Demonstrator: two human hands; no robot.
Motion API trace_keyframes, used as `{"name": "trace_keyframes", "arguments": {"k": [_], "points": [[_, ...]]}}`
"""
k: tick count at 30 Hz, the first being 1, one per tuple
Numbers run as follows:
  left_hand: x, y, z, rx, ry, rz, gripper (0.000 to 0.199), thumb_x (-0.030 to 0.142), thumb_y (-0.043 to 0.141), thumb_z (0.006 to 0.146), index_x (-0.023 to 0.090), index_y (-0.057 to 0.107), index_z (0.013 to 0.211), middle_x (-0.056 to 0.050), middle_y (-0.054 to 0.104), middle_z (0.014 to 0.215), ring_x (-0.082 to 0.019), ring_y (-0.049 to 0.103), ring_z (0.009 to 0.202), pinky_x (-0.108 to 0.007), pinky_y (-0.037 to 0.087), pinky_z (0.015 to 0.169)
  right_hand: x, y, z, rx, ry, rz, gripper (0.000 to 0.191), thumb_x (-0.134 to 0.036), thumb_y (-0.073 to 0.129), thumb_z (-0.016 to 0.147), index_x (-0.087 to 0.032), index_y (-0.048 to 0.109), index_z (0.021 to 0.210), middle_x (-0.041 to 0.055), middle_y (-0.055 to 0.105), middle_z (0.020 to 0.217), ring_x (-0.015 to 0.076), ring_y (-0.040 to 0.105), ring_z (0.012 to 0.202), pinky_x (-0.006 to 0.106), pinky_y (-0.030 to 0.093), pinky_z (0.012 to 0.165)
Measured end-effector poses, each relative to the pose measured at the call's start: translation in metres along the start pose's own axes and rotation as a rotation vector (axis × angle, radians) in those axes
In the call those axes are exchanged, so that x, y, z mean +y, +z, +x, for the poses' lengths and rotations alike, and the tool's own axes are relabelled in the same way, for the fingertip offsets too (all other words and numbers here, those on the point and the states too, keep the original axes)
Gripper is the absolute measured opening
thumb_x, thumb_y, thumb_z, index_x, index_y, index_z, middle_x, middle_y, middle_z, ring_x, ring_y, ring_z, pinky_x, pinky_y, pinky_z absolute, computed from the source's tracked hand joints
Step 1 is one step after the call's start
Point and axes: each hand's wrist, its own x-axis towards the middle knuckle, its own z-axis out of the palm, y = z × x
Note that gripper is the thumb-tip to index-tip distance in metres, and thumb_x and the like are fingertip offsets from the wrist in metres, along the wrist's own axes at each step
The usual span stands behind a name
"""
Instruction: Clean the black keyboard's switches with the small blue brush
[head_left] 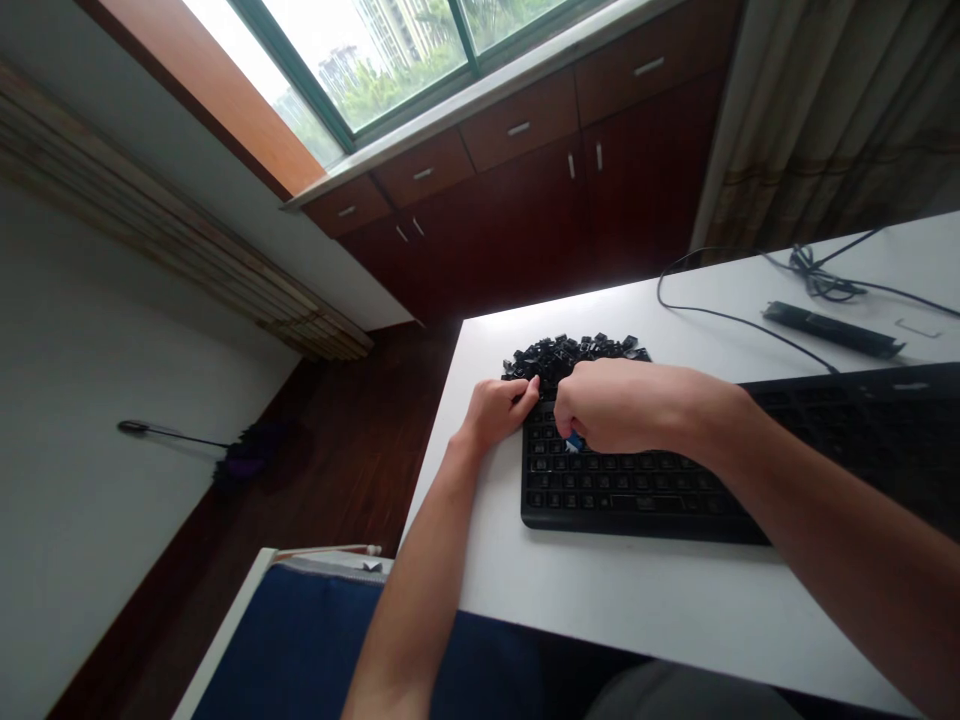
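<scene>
Along the near left, blue cloth [270, 645] lies beside the white table [555, 585]. Farther in, the keyboard [645, 524] rests flat on the table, reaching the right edge of view. Over its left part, the right hand [619, 405] pinches a small blue tool [574, 440], pale tip down; whether the tip touches the keys, I cannot tell. The left hand [499, 408] curls by the keyboard's far left corner; whether it grasps anything is hidden. Just beyond both hands sits a heap of black keycaps [559, 355]. To the far right lie a black strip [832, 328], a cable [739, 318] and a bent wire [916, 328]. Past the table stand cabinets [510, 220] under a window [405, 60].

With the heap so close, a stray knuckle could well scatter caps over the table's far edge. Pressing too hard might make the tool slip and scrape a socket.

One pale mark at the keyboard's far right is too small to read; no other writing shows.
</scene>
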Motion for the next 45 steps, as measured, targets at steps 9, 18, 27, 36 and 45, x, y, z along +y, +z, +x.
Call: {"name": "trace_keyframes", "arguments": {"k": [9, 18, 27, 36, 45], "points": [[0.0002, -0.0009, -0.0001, -0.001, 0.000, -0.005, 0.046, 0.035, 0.045, 0.093, 0.015, 0.044, 0.051, 0.004, 0.041, 0.047, -0.007, 0.029, 0.048, -0.025, 0.022, 0.053, 0.0011, -0.0010, -0.0028, 0.016, -0.016, -0.017, 0.022, -0.022, 0.050, 0.078, -0.014, 0.071, 0.081, 0.0054, 0.062, 0.064, 0.0143, 0.047, 0.049, 0.028, 0.029, 0.046], [0.0007, -0.0011, -0.0001, -0.002, -0.001, 0.001, 0.049, 0.039, 0.043, 0.094, 0.015, 0.045, 0.051, 0.003, 0.045, 0.047, -0.007, 0.030, 0.047, -0.025, 0.023, 0.053, 0.0003, -0.0047, -0.0028, 0.040, 0.037, -0.063, 0.028, -0.010, 0.052, 0.070, -0.014, 0.072, 0.089, 0.0058, 0.063, 0.067, 0.0155, 0.048, 0.052, 0.029, 0.028, 0.047], [0.0009, -0.0017, -0.0002, -0.005, 0.004, -0.003, 0.045, 0.035, 0.044, 0.092, 0.015, 0.050, 0.051, 0.002, 0.048, 0.048, -0.008, 0.030, 0.048, -0.025, 0.024, 0.052, -0.0061, -0.0006, -0.0005, 0.025, -0.044, -0.013, 0.026, -0.011, 0.051, 0.072, -0.013, 0.072, 0.087, 0.0067, 0.064, 0.064, 0.0151, 0.050, 0.052, 0.028, 0.029, 0.048], [0.0008, -0.0008, -0.0004, -0.002, -0.004, -0.005, 0.049, 0.038, 0.043, 0.094, 0.015, 0.045, 0.051, 0.003, 0.042, 0.047, -0.007, 0.028, 0.048, -0.025, 0.022, 0.052, -0.0034, 0.0037, 0.0042, 0.026, 0.066, -0.030, 0.029, -0.013, 0.055, 0.072, -0.014, 0.074, 0.094, 0.0094, 0.068, 0.073, 0.0203, 0.060, 0.063, 0.028, 0.032, 0.049], [0.0017, -0.0025, 0.0000, -0.005, -0.001, -0.012, 0.047, 0.037, 0.044, 0.093, 0.015, 0.049, 0.052, 0.003, 0.045, 0.049, -0.008, 0.029, 0.049, -0.025, 0.023, 0.053, -0.0040, -0.0004, -0.0010, 0.029, 0.033, -0.036, 0.022, -0.013, 0.052, 0.073, -0.016, 0.072, 0.081, 0.0072, 0.065, 0.070, 0.0163, 0.052, 0.055, 0.029, 0.029, 0.049]]}}
